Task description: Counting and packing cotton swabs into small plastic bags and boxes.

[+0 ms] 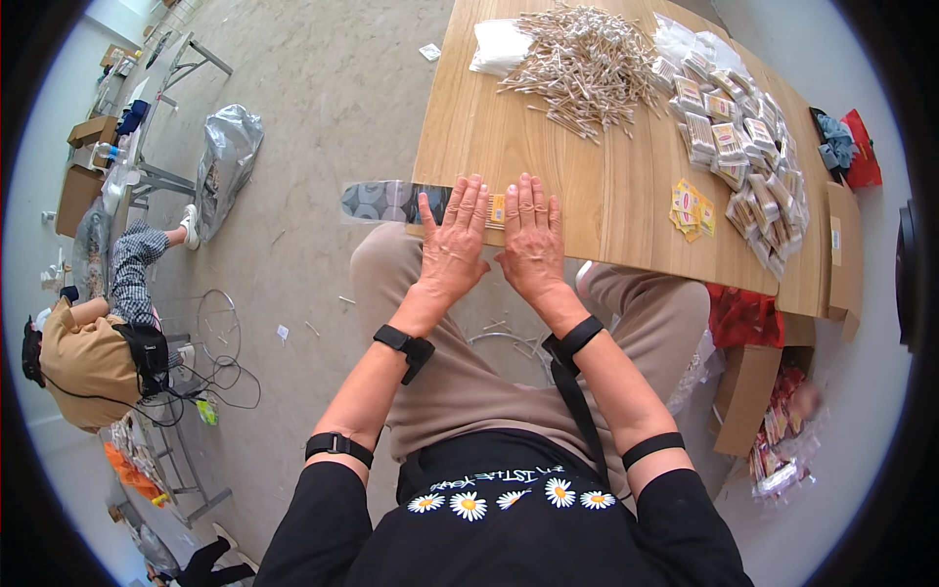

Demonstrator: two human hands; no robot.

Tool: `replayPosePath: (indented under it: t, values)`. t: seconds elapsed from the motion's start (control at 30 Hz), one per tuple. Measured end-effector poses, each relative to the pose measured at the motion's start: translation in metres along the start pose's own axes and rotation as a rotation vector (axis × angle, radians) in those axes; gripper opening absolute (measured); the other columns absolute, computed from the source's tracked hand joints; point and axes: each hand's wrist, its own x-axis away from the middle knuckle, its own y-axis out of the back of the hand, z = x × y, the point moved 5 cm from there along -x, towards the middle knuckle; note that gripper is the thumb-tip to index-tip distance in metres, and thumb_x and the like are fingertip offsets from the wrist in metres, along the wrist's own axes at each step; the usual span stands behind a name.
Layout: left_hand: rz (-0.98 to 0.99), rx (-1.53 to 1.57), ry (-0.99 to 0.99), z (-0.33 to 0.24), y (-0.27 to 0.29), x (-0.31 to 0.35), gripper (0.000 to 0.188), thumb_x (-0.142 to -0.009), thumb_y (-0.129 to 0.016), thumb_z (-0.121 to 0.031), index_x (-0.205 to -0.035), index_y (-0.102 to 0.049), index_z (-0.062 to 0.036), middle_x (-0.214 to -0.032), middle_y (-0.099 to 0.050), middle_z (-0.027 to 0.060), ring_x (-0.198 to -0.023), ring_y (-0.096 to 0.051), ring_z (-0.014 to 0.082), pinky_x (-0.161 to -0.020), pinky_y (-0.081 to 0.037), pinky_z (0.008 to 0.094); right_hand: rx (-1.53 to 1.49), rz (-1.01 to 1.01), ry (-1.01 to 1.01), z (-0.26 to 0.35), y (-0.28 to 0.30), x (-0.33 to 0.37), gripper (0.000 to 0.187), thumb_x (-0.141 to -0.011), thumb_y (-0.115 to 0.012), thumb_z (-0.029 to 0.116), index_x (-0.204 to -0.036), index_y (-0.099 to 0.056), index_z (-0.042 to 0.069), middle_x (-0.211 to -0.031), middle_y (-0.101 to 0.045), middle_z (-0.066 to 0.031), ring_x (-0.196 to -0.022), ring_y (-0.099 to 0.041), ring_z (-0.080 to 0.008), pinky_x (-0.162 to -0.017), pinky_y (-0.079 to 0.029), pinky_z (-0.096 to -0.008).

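Note:
My left hand (454, 252) lies flat near the table's front edge, fingers stretched out and thumb apart. Beside it, my right hand (531, 243) rests palm down in the same way. Between them shows a small packet of cotton swabs (497, 209) with an orange label; its ends are hidden under my fingers. A dark strip with grey round patterns (383, 201) reaches out from under my left fingers past the table's left edge. Clear film seems to surround it. Neither hand is closed around anything.
On the wooden table (626, 220) are a heap of loose cotton swabs (584, 67), white bags (501, 47), yellow label cards (692, 209) and many filled packets (729, 137). Cardboard boxes (748, 399) stand at right. Another person (88, 367) sits at far left, near a grey plastic bag (227, 157).

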Motion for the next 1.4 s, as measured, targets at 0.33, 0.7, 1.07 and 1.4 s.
replayPosePath:
  t: [0.33,0.7,1.07,1.4]
  values:
    - [-0.067,-0.063,0.046,-0.003,-0.010,0.004,0.117,-0.061,-0.087,-0.037,-0.155,-0.024,-0.0042,-0.164,-0.017,0.0114,-0.153,-0.013,0.0242,-0.117,-0.002,0.0659,-0.022,-0.110,0.025,0.007,-0.001,-0.001,0.087,-0.071,-0.075,0.020,-0.145,-0.037,-0.006,-0.156,-0.029,-0.0249,-0.149,-0.023,-0.0375,-0.123,-0.017,-0.0464]
    - [-0.208,0.077,0.094,0.038,0.043,0.018,0.089,-0.069,-0.083,-0.027,-0.144,-0.042,-0.0020,-0.146,-0.046,0.0165,-0.139,-0.039,0.0299,-0.115,-0.026,0.0513,-0.081,-0.045,0.053,0.005,0.004,-0.001,0.110,-0.061,-0.087,0.025,-0.147,-0.029,-0.008,-0.157,-0.024,-0.0275,-0.149,-0.020,-0.0400,-0.122,-0.017,-0.0465]
    - [-0.363,1.019,0.617,0.125,0.007,0.008,0.040,-0.074,-0.082,-0.008,-0.109,-0.066,0.0020,-0.095,-0.070,0.0081,-0.085,-0.066,0.0163,-0.078,-0.054,0.0299,-0.089,0.004,0.053,0.010,0.006,-0.002,0.114,-0.059,-0.089,0.025,-0.148,-0.026,-0.009,-0.157,-0.023,-0.0283,-0.149,-0.019,-0.0417,-0.122,-0.018,-0.0465]
    - [-0.237,1.629,0.785,0.151,-0.025,0.011,0.019,-0.083,-0.075,-0.001,-0.100,-0.067,-0.0045,-0.087,-0.069,0.0012,-0.077,-0.063,0.0099,-0.070,-0.053,0.0254,-0.091,0.017,0.019,0.015,0.010,-0.004,0.110,-0.060,-0.087,0.026,-0.147,-0.029,-0.009,-0.157,-0.024,-0.0279,-0.149,-0.018,-0.0403,-0.123,-0.016,-0.0464]
